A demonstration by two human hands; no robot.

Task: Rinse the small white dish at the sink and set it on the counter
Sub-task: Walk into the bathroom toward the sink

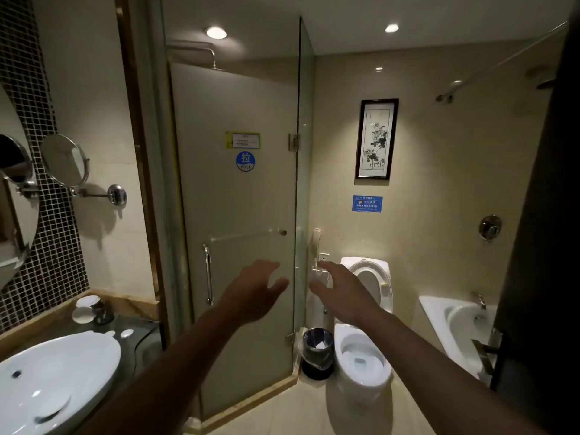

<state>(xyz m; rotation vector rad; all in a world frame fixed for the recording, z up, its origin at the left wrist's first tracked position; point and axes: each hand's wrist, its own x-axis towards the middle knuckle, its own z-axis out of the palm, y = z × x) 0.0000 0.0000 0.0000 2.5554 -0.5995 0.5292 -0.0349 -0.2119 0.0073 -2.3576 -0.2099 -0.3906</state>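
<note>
Head view: both arms stretch forward into a dim bathroom, bare and empty-handed. The left hand [254,288] hangs in front of the frosted glass shower door [238,215], fingers spread and loose, grasping nothing. The right hand [342,290] reaches out just beside it, also splayed and released, in line with the raised toilet seat [381,284] farther back.

At the near left sits the white oval sink [56,372], set on a dark glass counter [141,331]. Small white dishes rest at the far left corner of that counter: one [82,314] lying flat near the sink's far rim, another [88,301] just behind it, touching or nearly touching a dark container [103,310]. Which of them is the task's dish cannot be told. A small white piece [126,333] lies on the glass to their right.

A round magnifying mirror [64,160] juts from the left wall. A black waste bin [318,351] stands between shower and toilet bowl [362,356], and a bathtub [455,324] fills the far right.
</note>
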